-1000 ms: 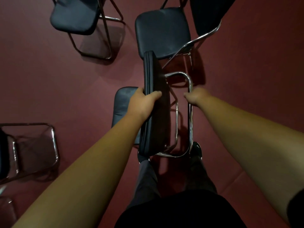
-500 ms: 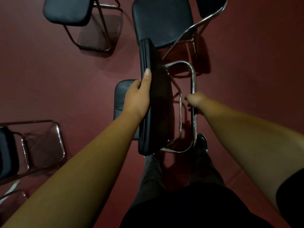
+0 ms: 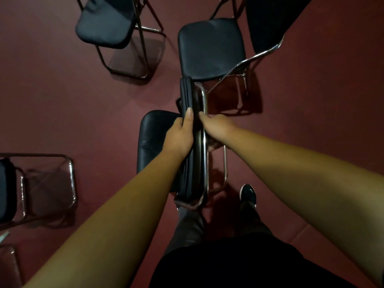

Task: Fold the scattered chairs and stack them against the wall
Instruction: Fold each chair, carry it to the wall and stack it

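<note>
A black padded folding chair (image 3: 188, 96) with a chrome tube frame stands almost flat in front of me, seen from above. My left hand (image 3: 179, 135) grips its black seat pad from the left, thumb laid along the top. My right hand (image 3: 216, 126) holds the chrome frame from the right, pressing it against the pad. The chair's black backrest (image 3: 153, 138) shows to the left, below my left hand. The fingers of both hands are partly hidden behind the chair.
An unfolded black chair (image 3: 209, 48) stands just beyond the folded one, another (image 3: 106, 23) at the upper left. A third chair's chrome frame (image 3: 70, 175) sits at the left edge. The floor is dark red. My legs and a black shoe (image 3: 248, 194) are below.
The chrome frame and the seat pad have closed together. My right hand moved left with the frame until it nearly meets my left hand. The view tilted slightly.
</note>
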Demonstrator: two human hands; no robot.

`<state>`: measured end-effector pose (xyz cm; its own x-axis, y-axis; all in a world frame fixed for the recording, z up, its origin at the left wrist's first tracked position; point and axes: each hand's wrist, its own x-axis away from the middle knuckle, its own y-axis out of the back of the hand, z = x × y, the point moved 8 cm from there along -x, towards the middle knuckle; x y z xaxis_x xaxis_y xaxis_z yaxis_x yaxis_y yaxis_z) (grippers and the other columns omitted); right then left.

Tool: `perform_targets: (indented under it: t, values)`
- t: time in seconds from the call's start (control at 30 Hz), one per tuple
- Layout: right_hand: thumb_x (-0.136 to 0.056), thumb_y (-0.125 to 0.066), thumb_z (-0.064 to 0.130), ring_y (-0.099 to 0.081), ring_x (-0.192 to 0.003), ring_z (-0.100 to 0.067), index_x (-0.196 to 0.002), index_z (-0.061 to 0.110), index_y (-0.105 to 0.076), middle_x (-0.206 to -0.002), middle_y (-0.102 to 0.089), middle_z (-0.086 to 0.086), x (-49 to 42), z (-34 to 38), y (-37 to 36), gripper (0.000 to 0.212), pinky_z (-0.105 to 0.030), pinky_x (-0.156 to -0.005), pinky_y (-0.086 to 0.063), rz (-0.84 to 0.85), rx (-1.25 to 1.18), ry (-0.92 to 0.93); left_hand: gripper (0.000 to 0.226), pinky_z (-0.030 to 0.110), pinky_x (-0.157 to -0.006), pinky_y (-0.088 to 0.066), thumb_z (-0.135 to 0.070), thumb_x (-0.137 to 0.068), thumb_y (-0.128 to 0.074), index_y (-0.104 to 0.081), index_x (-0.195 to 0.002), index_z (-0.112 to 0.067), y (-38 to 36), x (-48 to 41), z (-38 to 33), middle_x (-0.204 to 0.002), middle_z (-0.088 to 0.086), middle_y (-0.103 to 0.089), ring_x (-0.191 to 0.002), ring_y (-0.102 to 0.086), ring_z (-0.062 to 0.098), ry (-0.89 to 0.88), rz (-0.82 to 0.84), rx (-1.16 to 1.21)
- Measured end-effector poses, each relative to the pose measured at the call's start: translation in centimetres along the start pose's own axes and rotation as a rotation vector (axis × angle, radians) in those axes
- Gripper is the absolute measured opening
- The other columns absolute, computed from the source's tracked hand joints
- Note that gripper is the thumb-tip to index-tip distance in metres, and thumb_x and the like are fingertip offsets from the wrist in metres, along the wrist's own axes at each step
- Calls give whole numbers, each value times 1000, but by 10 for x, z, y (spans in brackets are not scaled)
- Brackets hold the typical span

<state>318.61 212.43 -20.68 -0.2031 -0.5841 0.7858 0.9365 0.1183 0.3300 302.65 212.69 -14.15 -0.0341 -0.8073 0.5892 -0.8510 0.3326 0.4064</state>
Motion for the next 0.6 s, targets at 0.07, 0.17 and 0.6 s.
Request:
perform_targets:
  t: [0.07, 0.17, 0.6]
  values:
    - [-67, -27, 92, -78, -79, -39, -129, 17, -67, -111, -77, -14, -2, 5, -15, 105, -53, -81, -64, -9, 62, 16, 91, 32, -107, -33, -85, -95, -23, -43, -158, -22, 3, 2, 5, -159, 6, -49, -144, -47, 24, 17, 21, -16]
    - [-62, -14, 100, -77, -88, -37, -127, 21, -69, -112, -76, -11, -15, -4, -20, 116, -52, -88, -61, -56, 100, 22, 89, 35, -114, -29, -82, -97, -16, -34, -163, -24, 2, 3, 9, -165, 7, -41, -151, -39, 25, 54, 78, -15]
    - [-47, -45, 111, -74, -104, -28, -130, 23, -72, -118, -77, -4, 34, 8, 14, 123, -49, -101, -55, 18, -286, 6, 64, 42, -102, -56, -63, -109, -26, -71, -132, -24, -41, -1, -5, -114, 3, -79, -105, -76, 18, 198, 343, 238]
